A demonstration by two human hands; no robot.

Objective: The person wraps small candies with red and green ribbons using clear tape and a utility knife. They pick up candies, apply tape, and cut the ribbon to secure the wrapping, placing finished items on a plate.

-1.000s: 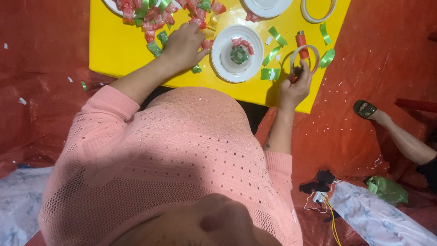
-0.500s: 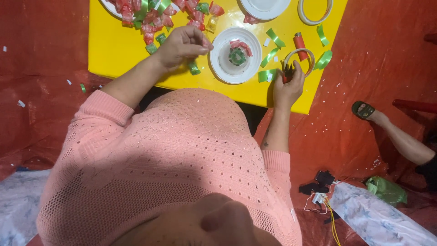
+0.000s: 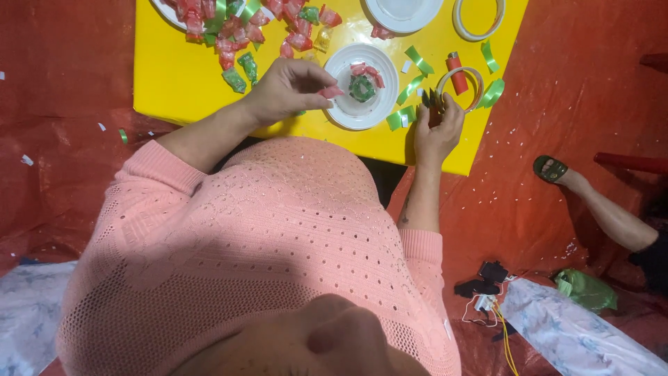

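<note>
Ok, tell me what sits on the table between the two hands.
In the head view, a white plate holding a green piece and red candies lies between the left hand and right hand.

floor: red tarp [image 3: 83, 160] all around | furniture: low yellow table [image 3: 181, 83] at the hands | lower corners: pale patterned sheeting [image 3: 577, 341]

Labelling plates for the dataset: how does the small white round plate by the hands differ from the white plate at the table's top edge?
The small white round plate lies fully in view; the white plate at the top edge is cut off by the frame. The first holds red wrapped sweets and a green piece; the second looks bare. The left hand touches the first's rim, the second is untouched. Both are white and round, on the yellow table.
</note>
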